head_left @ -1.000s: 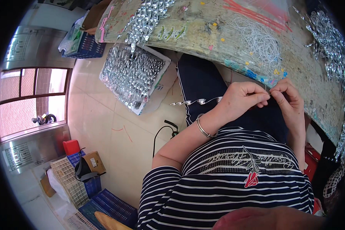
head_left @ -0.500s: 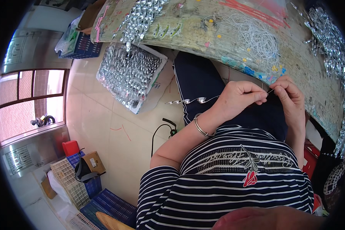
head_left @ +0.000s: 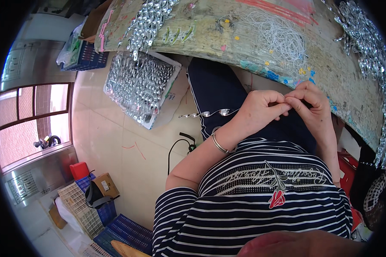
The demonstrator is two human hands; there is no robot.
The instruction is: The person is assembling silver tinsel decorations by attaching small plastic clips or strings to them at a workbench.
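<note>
A silver twisted ornament (head_left: 206, 114) sticks out to the left from behind my left wrist, its thin end running under my left hand (head_left: 263, 110). My left hand is closed, thumb and forefinger pinched together at the thin string end of the ornament. Against those fingertips, my right hand (head_left: 309, 103) is closed in a pinch too, on the same thin string. The string itself is mostly hidden by the fingers. Both hands are above my lap, just off the near edge of the worktable (head_left: 210, 45).
On the table lie a tangle of white string (head_left: 283, 40), silver twisted strips (head_left: 148, 25), red strips (head_left: 278, 9) and green-and-white pieces (head_left: 178, 34). More silver strips (head_left: 369, 47) hang at the right. A box of silver ornaments (head_left: 137, 85) stands on the floor, left of my knee.
My hands have come together: the short length of string that showed between them is now covered by the fingertips. The whole view has shifted slightly.
</note>
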